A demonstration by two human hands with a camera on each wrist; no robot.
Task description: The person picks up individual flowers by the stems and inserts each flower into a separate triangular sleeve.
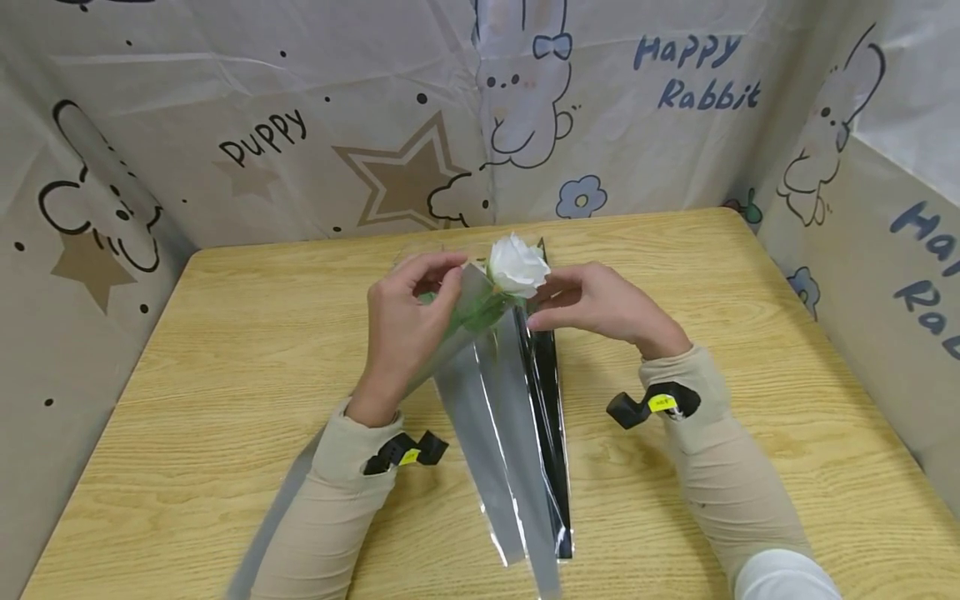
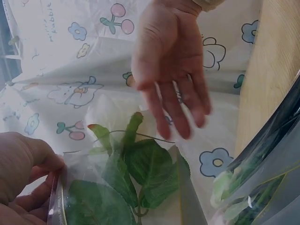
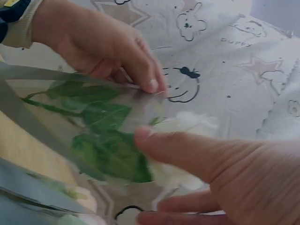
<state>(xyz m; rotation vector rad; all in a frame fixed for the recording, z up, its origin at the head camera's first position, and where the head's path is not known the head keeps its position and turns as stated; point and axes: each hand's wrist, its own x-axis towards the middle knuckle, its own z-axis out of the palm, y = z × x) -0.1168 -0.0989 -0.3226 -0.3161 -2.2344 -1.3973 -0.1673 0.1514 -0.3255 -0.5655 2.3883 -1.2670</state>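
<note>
A white rose (image 1: 517, 265) with green leaves (image 3: 107, 117) stands in a clear, grey-edged plastic flower sleeve (image 3: 42, 98). The bloom protrudes from the sleeve's wide top end. My left hand (image 1: 405, 325) pinches the sleeve's top edge between thumb and fingers, to the left of the bloom. On the opposite side, my right hand (image 1: 611, 304) is close beside the bloom, thumb and fingers spread apart and holding nothing. In the left wrist view its palm shows, fingers extended, behind the rose.
Grey and black flower sleeves (image 1: 487, 417) lie on the wooden table (image 1: 247, 358) under the hands. Pale flower heads (image 3: 84, 199) show inside them in the right wrist view. A printed cloth (image 1: 315, 75) encloses the table's back and sides.
</note>
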